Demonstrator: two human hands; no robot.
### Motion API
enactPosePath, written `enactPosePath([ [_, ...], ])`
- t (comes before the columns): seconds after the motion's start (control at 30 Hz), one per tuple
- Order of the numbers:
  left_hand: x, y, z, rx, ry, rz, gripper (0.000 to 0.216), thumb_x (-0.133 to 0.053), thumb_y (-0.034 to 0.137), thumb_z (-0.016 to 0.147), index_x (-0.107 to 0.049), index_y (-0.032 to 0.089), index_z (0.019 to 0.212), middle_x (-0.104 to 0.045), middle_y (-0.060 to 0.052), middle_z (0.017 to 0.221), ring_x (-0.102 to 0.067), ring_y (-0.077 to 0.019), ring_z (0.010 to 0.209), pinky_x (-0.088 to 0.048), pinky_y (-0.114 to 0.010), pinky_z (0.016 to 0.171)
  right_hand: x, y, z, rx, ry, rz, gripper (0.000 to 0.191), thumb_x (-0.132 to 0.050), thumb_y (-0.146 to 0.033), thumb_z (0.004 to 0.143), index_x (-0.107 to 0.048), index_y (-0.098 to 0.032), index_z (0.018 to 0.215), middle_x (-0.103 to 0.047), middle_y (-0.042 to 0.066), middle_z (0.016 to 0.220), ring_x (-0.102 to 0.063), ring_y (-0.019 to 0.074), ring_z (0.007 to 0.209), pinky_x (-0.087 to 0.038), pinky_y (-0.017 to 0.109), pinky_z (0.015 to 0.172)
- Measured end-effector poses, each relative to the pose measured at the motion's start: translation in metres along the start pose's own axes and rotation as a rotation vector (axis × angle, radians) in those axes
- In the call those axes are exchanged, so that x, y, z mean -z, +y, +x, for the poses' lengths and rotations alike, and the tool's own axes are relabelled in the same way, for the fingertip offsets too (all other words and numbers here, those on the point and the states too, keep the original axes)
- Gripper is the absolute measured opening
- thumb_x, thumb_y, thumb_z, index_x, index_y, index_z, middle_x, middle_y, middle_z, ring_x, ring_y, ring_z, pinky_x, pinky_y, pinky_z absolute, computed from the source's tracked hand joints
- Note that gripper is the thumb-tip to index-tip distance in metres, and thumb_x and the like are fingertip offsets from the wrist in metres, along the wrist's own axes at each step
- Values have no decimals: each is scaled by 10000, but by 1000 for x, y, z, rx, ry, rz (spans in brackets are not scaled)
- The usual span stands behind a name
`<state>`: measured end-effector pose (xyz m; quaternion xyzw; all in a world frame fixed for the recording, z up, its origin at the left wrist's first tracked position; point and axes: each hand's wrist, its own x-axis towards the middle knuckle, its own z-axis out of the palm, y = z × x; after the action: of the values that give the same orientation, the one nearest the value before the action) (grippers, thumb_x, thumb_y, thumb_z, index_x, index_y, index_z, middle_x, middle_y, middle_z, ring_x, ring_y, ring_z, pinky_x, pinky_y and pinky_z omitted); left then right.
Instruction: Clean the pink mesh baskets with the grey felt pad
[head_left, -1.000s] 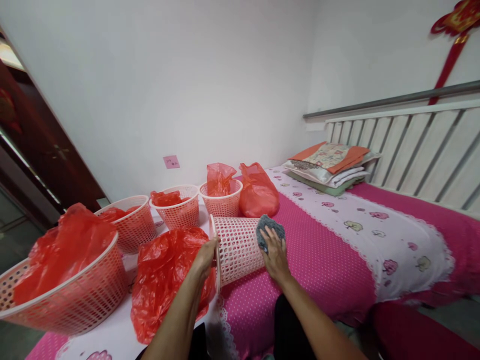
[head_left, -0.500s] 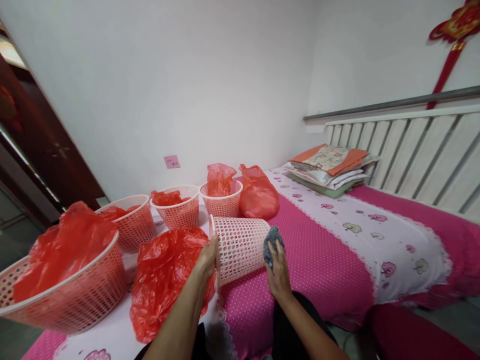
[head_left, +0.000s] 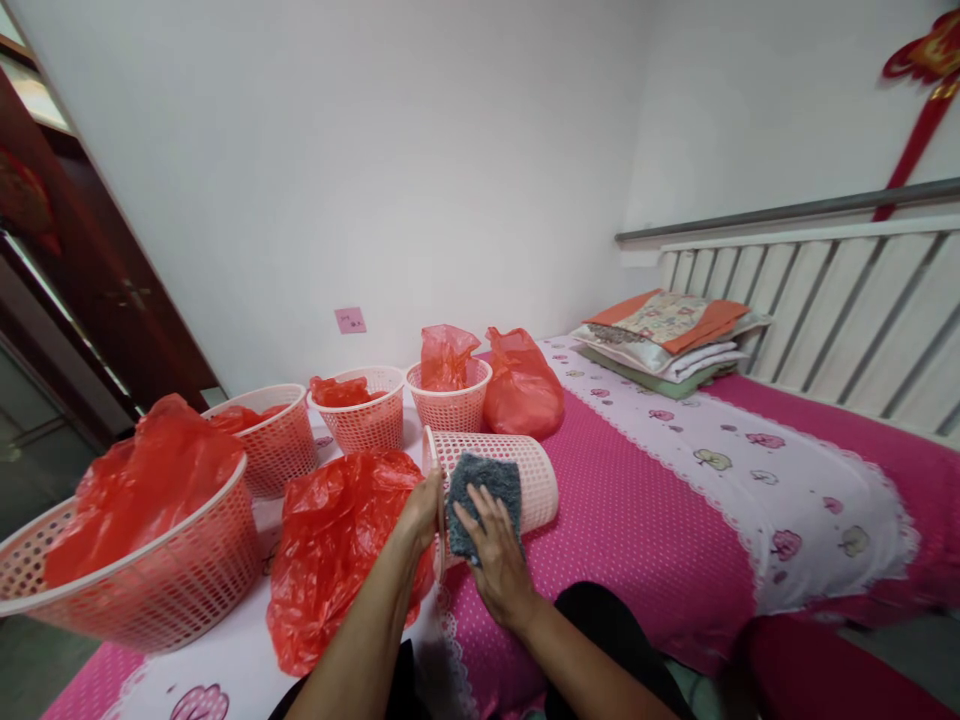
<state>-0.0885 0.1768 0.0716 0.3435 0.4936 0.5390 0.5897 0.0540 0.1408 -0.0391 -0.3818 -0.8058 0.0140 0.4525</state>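
Observation:
A pink plastic basket (head_left: 538, 485) with a mesh wall lies on its side on the bed, its rim facing left. My left hand (head_left: 422, 510) grips that rim, the fingers partly hidden behind it. Under my right hand (head_left: 496, 555) a dark grey cloth (head_left: 491, 480) is pressed flat against the basket's side, close to the rim. The right fingers are stretched out over the cloth. Just left of the basket, a crumpled red plastic bag (head_left: 330, 540) rests on the bed, partly covered by my left forearm.
Several pink baskets with red bags in them stand left and behind, the largest basket (head_left: 172, 590) nearest. A full red bag (head_left: 523, 385) sits by the wall. Folded bedding (head_left: 667, 335) is stacked near the white radiator (head_left: 847, 310). Pink polka-dot bedding (head_left: 637, 520) spreads to the right.
My right hand has moved left with the cloth, from the basket's base end to its side near the rim. The left hand stays on the rim. The view has shifted slightly.

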Motion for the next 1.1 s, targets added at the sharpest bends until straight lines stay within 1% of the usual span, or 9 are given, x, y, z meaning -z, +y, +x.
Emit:
enactPosePath([
  [0.07,4,-1,3,16,-1,2,515,-459,495,1093,-787,105,1017,-862,-166,914,-826,-277,893,-657,-394,885,-1,-7,8,47,-32,10,870,-519,-53,861,-383,-267,1693,-298,82,1809,-193,302,1690,-247,645,1335],
  [0.13,7,-1,6,26,4,-2,531,-449,505,1095,-785,97,1037,-864,-160,931,-825,-265,919,-649,-379,924,-2,-9,18,62,-54,13,861,-509,-48,862,-388,-250,1691,-324,94,1798,-203,294,1688,-240,640,1338],
  [0.33,11,-3,6,26,-6,1,413,-531,430,1078,-799,117,1046,-869,-143,957,-820,-240,930,-641,-347,929,2,-6,40,35,-87,-9,859,-493,-19,841,-424,-225,1672,-340,108,1791,-224,289,1682,-214,625,1344],
  [0.43,13,-4,3,18,-14,16,425,-531,440,1078,-810,122,1042,-867,-141,942,-813,-240,882,-641,-337,867,1,-5,43,24,-93,-25,865,-514,-51,844,-399,-221,1684,-338,107,1793,-236,297,1678,-203,629,1342],
  [0.57,13,-4,2,4,-28,24,433,-556,455,1067,-810,105,1083,-867,-150,973,-806,-226,832,-636,-328,833,-1,3,37,17,-57,-68,895,-499,-35,853,-357,-272,1705,-348,68,1792,-240,279,1676,-176,625,1341],
  [0.73,6,1,-1,-9,-25,14,444,-452,374,1102,-797,96,1075,-861,-137,886,-807,-232,768,-652,-361,824,4,25,21,-11,-20,-118,920,-495,-21,856,-327,-298,1718,-353,53,1791,-245,272,1674,-161,599,1344],
  [0.93,3,6,-5,0,41,23,439,-448,378,1113,-775,121,970,-847,-126,806,-807,-234,723,-646,-340,723,13,62,12,-96,23,-147,766,-513,-173,974,-335,-289,1710,-370,87,1780,-280,299,1660,-182,622,1327],
  [1.0,5,7,-4,-1,67,21,428,-459,371,1111,-773,121,965,-847,-133,813,-818,-244,771,-648,-343,749,17,77,13,-131,52,-142,721,-509,-226,1002,-350,-289,1702,-384,104,1771,-297,317,1651,-187,650,1315],
  [1.1,9,10,-1,-8,85,5,384,-505,381,1095,-776,116,1037,-858,-143,871,-830,-270,874,-658,-379,839,23,100,13,-192,90,-133,674,-496,-260,1021,-387,-283,1686,-405,125,1755,-325,343,1634,-220,681,1295],
])
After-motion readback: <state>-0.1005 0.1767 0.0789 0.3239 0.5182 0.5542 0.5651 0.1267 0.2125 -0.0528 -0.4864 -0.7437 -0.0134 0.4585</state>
